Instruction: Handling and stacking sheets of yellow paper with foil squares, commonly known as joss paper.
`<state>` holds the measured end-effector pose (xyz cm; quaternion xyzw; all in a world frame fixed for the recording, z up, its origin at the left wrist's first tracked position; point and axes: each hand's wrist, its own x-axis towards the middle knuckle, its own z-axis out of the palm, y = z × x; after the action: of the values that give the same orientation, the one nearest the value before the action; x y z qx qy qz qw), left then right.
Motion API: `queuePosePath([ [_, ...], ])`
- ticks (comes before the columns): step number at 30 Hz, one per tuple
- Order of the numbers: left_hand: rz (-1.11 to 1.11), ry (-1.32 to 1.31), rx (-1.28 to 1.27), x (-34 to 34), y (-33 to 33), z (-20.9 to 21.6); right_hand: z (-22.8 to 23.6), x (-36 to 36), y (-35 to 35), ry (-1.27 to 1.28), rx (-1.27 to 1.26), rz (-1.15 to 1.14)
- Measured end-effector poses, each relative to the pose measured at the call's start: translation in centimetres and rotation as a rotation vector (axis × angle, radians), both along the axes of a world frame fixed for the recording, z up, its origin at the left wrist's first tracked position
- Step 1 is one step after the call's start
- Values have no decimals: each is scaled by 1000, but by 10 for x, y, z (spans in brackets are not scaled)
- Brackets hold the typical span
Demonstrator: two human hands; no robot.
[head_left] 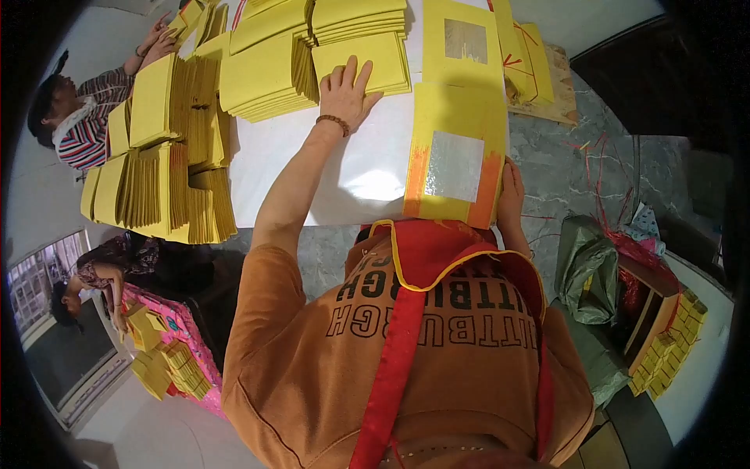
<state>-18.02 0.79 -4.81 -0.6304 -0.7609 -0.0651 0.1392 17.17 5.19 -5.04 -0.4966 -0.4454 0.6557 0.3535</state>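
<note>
My left hand [345, 95] lies with spread fingers on a stack of folded yellow paper [366, 64] at the table's far middle. A beaded bracelet [333, 122] is on that wrist. Down at the right table edge, my right hand [511, 191] rests with stretched fingers along the side of a yellow paper sheet [437, 105]. This sheet bears a silver square [455, 166] and orange stripes. Part of the right hand is hidden by the sheet's edge. Another yellow sheet with a silver square [466, 41] lies just beyond it.
More folded yellow paper stacks [152, 98] line the white table's [266, 168] left side. A person [86, 109] works at the far left; another [98, 273] bends over a pink-covered table [176, 320]. Tied yellow bundles [535, 66] stand at right. Green bags [586, 270] sit beside a wooden box [648, 297].
</note>
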Motion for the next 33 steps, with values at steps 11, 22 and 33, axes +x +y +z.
queuePosePath([
  [11,-60,36,136,15,-7,26,19,0,-5,56,-25,60],
  [22,-115,-1527,206,159,-62,-20,30,-10,-17,193,-129,135],
  [33,-8,-1958,285,176,-59,4,31,-1,-7,304,-218,209],
])
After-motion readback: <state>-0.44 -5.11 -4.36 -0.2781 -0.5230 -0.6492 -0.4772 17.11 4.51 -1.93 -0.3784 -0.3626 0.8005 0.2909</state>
